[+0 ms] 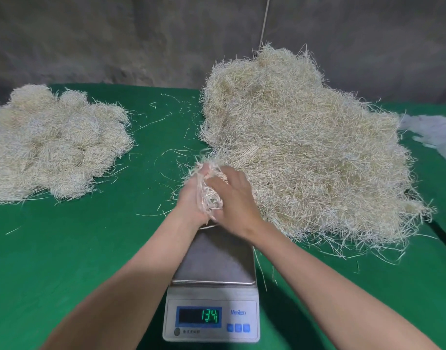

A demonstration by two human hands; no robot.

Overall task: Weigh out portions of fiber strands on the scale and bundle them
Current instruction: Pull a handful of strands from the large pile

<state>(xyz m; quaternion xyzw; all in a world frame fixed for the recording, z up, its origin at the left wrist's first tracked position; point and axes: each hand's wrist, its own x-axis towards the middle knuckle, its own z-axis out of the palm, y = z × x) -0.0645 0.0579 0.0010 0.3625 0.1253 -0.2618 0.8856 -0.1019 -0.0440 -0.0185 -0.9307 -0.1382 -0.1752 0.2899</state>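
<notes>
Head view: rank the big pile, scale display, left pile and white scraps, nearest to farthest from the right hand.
From the right hand:
1. Big pile, touching it on the right.
2. Scale display, below.
3. Left pile, far left.
4. White scraps, far right edge.

Rough grey wall (115,34) behind; green cloth (52,261) over table.

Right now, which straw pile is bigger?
The right pile, beside the hands, is bigger. It rises higher and spreads wider than the flatter left pile.
</notes>
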